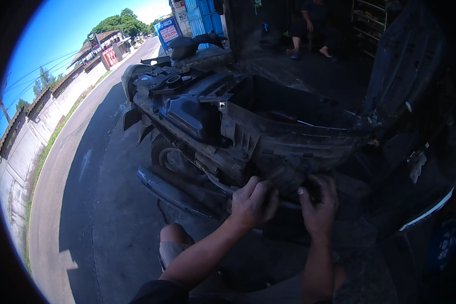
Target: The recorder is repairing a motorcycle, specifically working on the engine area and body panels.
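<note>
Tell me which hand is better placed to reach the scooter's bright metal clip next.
Probably the left hand: it appears nearer the metal clip; the right hand sits farther right.

A person's curled, bare left hand (254,202) and bare right hand (319,206) at the lower flank of a dark, partly stripped motor scooter (283,138).
A slim metal-shafted tool (289,118) lies in its open black storage bin (289,93); behind, another person (316,17) sits in shade.

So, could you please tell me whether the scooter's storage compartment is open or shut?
Open: the storage compartment shows its dark interior, a thin tool is visible there, and the seat stands raised to the right.
</note>
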`<state>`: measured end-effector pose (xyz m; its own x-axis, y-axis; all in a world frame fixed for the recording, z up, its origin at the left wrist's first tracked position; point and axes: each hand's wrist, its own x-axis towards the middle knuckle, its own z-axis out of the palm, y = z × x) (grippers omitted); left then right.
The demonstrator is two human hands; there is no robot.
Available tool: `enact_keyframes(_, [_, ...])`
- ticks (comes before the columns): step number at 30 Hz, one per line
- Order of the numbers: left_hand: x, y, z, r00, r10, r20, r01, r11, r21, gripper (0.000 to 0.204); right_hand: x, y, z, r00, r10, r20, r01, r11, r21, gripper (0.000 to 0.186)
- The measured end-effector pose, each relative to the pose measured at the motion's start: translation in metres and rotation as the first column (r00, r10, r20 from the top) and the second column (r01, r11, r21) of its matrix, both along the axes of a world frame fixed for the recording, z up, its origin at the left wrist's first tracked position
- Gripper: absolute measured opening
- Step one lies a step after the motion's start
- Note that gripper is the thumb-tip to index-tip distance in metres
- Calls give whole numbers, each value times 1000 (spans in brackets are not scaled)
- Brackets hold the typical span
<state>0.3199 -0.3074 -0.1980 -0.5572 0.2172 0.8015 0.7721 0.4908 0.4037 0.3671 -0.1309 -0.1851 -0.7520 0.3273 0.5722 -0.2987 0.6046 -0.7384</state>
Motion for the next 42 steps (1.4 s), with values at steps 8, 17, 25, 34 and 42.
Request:
enact_keyframes(8, [-1,-1,7,1000,-3,19,2,999,38,18,-20,-20,18,999,-45,24,43,996,78,32])
enact_keyframes(17, [-1,-10,0,995,-77,-70,86,987,136,18,-55,-10,92,983,-30,-184,124,839,529,45])
enact_keyframes(25, [17,-37,-15,954,-247,-169,285,921,266,22,-81,-7,100,988,-152,30,83,685,724,53])
enact_keyframes(34, [10,-83,-88,771,-406,492,-412,272,870,12,-83,-10,95,980,-177,90,67,723,687,51])
enact_keyframes(42, [0,-88,-117,449,-805,388,-273,290,917,19,-93,6,90,963,-164,215,1,796,605,49])
